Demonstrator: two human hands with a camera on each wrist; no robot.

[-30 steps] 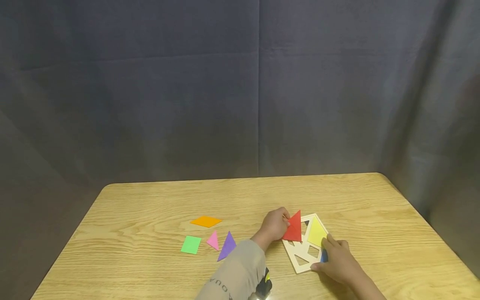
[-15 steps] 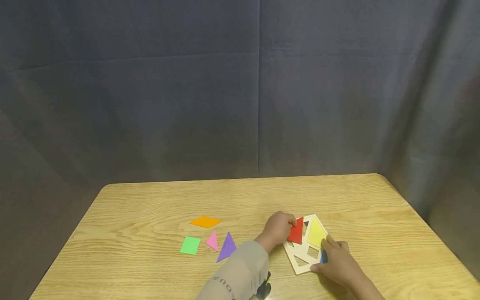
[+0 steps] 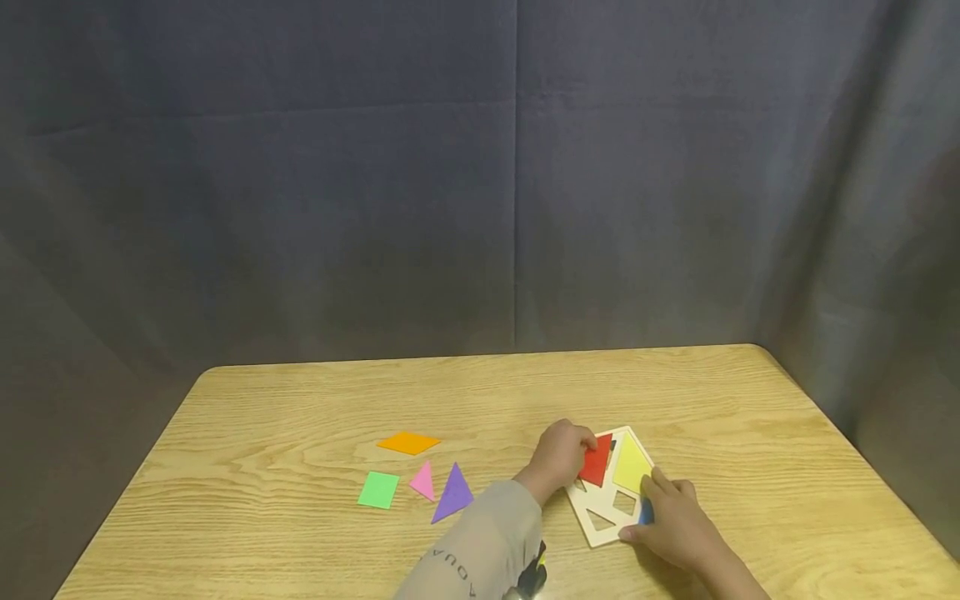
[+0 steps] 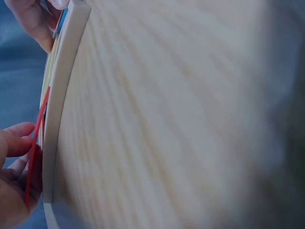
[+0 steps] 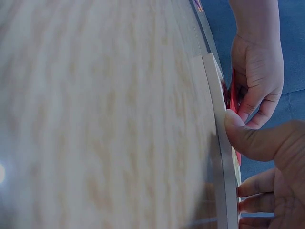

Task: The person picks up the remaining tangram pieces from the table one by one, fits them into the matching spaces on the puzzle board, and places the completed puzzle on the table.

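Observation:
My left hand [image 3: 558,454] pinches a red tangram triangle [image 3: 597,463] over the upper left of a pale wooden puzzle board [image 3: 597,501]. In the left wrist view, the red triangle [image 4: 34,155] is tilted, one end right at the face of the board [image 4: 66,86]. On the far side, my right hand [image 3: 677,521] grips the board's edge, its thumb on the rim in the right wrist view [image 5: 252,140]. A yellow triangle [image 3: 632,463] lies in the board at upper right. Below it, a blue piece [image 3: 647,512] is partly hidden by my right hand. Several cut-outs show bare table through them.
Left of the board lie an orange parallelogram [image 3: 408,442], a green square [image 3: 378,490], a pink triangle [image 3: 423,482] and a purple triangle [image 3: 453,495]. My left sleeve [image 3: 480,546] crosses the table [image 3: 262,500] close to the purple one. A dark curtain [image 3: 375,208] hangs behind the table.
My left hand has moved slightly right with the red triangle, which has come lower and farther over the board's upper left. My right hand keeps its grip in place.

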